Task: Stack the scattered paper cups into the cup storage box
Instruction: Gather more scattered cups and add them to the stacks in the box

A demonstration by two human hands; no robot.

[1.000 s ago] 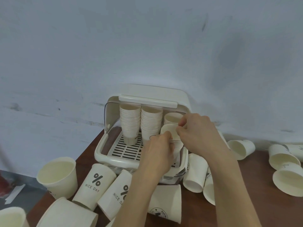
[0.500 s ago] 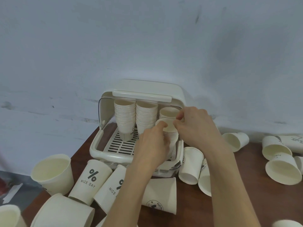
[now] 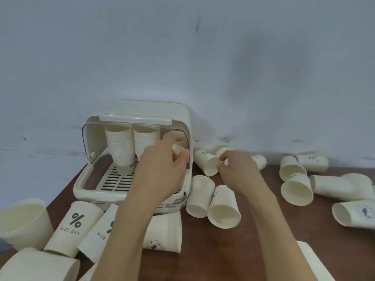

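Nearest the camera we saw loose paper cups on the brown table [image 3: 233,250]: a big tub-like cup [image 3: 22,222] at the left edge, a "% NICE DAY" cup [image 3: 74,228] lying next to it, a second printed cup [image 3: 99,234] partly under the left forearm, and an upside-down cup [image 3: 164,232] standing just in front of the box. Two more cups lay on their sides right of the box, mouths toward us [image 3: 199,196] [image 3: 224,207].

Further right, a cluster of tipped cups [image 3: 296,189] spread toward the table edge, well apart from the box.

The left hand [image 3: 162,169] reached into the right side of the cup storage box [image 3: 129,155], its fingers curled round the top of a short stack of cups [image 3: 177,149] in the right-hand spot; most of that stack was hidden by the hand. The right hand [image 3: 237,169] was outside the box, just beside it, thumb and fingers pinching the rim of a cup lying on its side [image 3: 205,162].

Inside the box, two tall stacks [image 3: 119,147] [image 3: 145,140] stood upright on the slotted tray [image 3: 117,181] toward the back. The lid [image 3: 142,112] was flipped up. Behind everything was a pale grey-blue wall [image 3: 182,57].
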